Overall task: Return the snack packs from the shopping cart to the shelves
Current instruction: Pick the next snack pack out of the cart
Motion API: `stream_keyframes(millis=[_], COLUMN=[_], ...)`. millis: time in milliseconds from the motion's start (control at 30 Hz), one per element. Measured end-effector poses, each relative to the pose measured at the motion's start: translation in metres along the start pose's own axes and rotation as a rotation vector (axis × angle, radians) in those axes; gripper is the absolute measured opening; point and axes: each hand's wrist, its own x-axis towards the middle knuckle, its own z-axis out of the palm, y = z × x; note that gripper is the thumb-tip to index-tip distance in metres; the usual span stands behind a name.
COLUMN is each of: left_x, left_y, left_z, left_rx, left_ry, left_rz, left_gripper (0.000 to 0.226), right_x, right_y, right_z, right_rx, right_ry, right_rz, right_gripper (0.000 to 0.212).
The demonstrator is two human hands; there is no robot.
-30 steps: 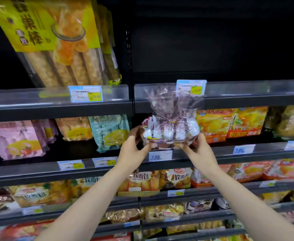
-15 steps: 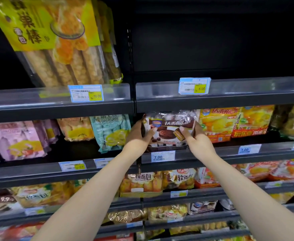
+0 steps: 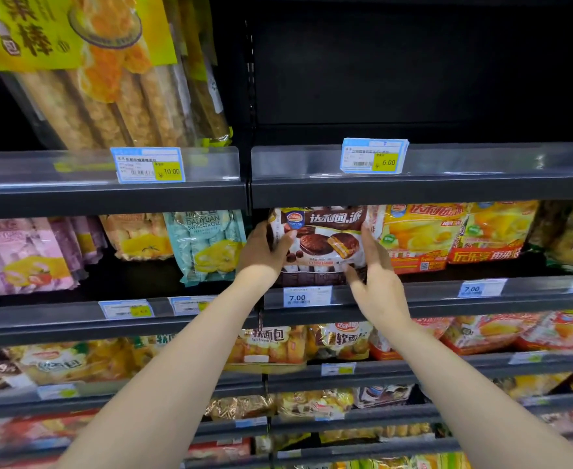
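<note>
Left hand: left hand [image 3: 265,253] grips the left edge of the pie pack [image 3: 319,243], thumb across its front, fingers curled behind.
Right hand: right hand [image 3: 374,282] touches the pack's right edge and lower right corner with spread, fairly straight fingers; whether it pinches the wrapper cannot be told.
Pie pack: brown, with chocolate pies pictured, standing upright on the second shelf [image 3: 447,301] at its left end, just behind the front lip and under the shelf above.
Tag below: price tag [image 3: 307,296] reading 7.00 sits on the lip right under the pack.
Right neighbour: yellow packs [image 3: 447,235] stand just beside it, touching its right edge.
Left neighbour: teal pack [image 3: 207,245] across the upright, on the adjoining shelf, near the left hand.
Further left: pink pack [image 3: 24,255] near that shelf's left end.
Top shelf: top shelf [image 3: 481,191] above the pie pack carries a 6.00 tag [image 3: 374,156]; tall stick packs [image 3: 109,72] stand over the left bay.
Lower shelves: bread packs [image 3: 312,343] in rows, blurred.
</note>
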Motion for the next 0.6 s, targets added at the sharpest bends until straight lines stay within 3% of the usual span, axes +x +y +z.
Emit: stream_keyframes(millis=[300,433,600], left_x=[-0.014,-0.045,-0.105], left_y=[0.016,0.024,0.029], left_z=[0.002,-0.010,-0.026], left_rx=[0.261,0.149,0.342], left_ry=[0.124,0.214,0.196], left_rz=[-0.010,0.108,0.173], left_gripper=[0.059,0.047,0.046], right_x=[0.008,0.002,-0.010], right_y=[0.011,0.015,0.015], right_z=[-0.029,-0.051,-0.071], right_rx=[-0.069,-0.100,-0.049], right_ry=[-0.139,-0.120,-0.237], right_rz=[-0.046,-0.199,-0.385], right_gripper=[0.077,0.060,0.056])
